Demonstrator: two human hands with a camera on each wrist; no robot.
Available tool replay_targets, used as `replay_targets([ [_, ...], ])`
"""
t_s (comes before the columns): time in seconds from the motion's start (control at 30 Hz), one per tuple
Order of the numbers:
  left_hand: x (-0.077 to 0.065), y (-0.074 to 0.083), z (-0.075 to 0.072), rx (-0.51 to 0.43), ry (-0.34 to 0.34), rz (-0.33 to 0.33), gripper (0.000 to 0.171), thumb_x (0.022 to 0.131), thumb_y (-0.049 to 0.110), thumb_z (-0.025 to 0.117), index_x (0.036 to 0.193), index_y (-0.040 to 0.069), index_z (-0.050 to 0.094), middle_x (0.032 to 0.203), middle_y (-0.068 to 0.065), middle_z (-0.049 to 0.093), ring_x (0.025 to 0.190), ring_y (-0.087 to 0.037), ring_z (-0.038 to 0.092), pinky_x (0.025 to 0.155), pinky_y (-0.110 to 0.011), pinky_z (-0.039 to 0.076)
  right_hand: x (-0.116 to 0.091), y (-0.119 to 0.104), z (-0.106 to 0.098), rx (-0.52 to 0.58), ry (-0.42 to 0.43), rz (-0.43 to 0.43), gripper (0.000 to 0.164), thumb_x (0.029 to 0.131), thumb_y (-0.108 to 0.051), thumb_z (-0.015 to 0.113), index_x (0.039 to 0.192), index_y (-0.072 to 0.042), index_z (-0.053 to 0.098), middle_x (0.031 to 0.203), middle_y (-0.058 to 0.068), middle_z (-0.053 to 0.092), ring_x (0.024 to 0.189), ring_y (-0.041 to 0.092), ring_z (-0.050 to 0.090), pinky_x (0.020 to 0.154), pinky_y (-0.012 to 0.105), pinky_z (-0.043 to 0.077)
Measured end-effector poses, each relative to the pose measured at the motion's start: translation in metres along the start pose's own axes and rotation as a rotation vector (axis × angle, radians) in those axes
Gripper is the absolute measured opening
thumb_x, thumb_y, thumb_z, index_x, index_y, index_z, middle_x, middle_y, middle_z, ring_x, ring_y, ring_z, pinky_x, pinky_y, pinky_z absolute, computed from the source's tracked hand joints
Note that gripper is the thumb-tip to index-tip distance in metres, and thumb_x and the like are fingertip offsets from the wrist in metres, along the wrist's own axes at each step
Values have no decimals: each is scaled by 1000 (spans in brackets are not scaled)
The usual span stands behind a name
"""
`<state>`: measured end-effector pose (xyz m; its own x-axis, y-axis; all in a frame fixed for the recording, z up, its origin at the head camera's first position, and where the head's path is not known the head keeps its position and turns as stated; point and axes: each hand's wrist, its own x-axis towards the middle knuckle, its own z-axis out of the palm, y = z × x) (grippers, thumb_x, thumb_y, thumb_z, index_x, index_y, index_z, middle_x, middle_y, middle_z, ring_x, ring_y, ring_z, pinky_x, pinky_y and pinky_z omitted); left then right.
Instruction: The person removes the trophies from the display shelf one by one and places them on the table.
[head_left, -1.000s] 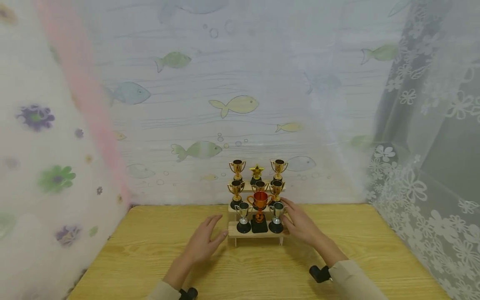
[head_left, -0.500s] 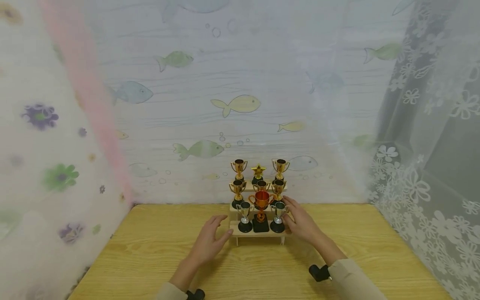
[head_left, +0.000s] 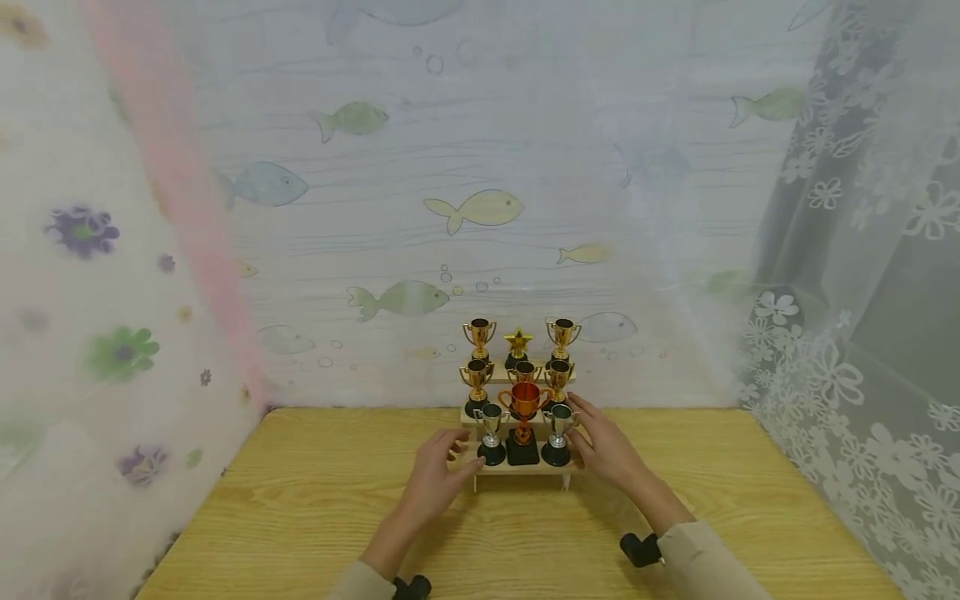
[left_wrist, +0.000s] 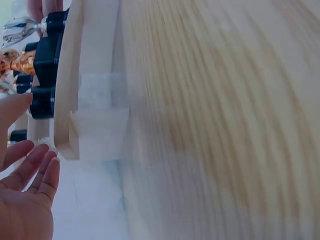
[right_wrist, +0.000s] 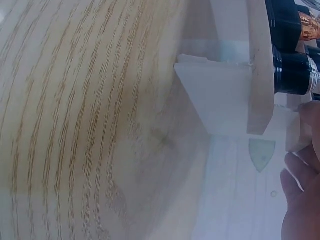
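Note:
A small three-tier wooden stand (head_left: 525,469) holds several little trophy cups in rows. On its front tier, a large copper-coloured trophy (head_left: 525,403) stands between a left silver trophy (head_left: 491,427) and a right silver trophy (head_left: 559,427), all upright on black bases. My left hand (head_left: 437,473) is at the stand's left end, its thumb tip right at the left silver trophy's black base (left_wrist: 43,102) and its other fingers loosely bent beside the shelf. At the right end, my right hand (head_left: 609,450) lies alongside, fingers extended, thumb close by the right silver trophy's base (right_wrist: 292,72).
Gold cups and a gold star trophy (head_left: 518,342) fill the upper tiers. The stand is on a wood-grain table (head_left: 330,500) near its back edge, before a fish-patterned curtain (head_left: 375,208). A lace curtain (head_left: 862,400) hangs on the right.
My left hand has moved right, from beside the stand to the left silver trophy's base. The right hand has stayed at the right end. The trophies look unmoved.

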<state>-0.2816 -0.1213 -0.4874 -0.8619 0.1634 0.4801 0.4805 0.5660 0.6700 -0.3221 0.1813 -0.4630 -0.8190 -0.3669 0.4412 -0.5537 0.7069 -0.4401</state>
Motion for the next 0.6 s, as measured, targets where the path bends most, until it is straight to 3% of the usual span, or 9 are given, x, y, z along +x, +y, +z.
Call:
replay_targets([
  [0.2,2,6,8,-36,-5,17,38,90,14,80,122,1,68,113,-15,68,93,-26,64,79,-37,57,-2,2,-1,-16,28,3,42,101,-10,64,139,7,58,153,23,47,132,46,52,105,60,44],
  [0.4,3,11,12,-62,-3,-5,33,89,15,82,119,5,71,109,-10,69,91,-28,65,78,-35,57,-2,3,1,2,38,-2,32,101,-9,65,129,4,66,152,19,50,130,44,54,105,57,45],
  [0.6,8,11,19,-81,22,-7,30,87,12,83,115,8,73,105,-5,70,87,-21,65,77,-37,57,1,5,1,15,61,-53,23,99,-5,65,119,4,70,149,24,51,128,47,55,104,58,45],
])
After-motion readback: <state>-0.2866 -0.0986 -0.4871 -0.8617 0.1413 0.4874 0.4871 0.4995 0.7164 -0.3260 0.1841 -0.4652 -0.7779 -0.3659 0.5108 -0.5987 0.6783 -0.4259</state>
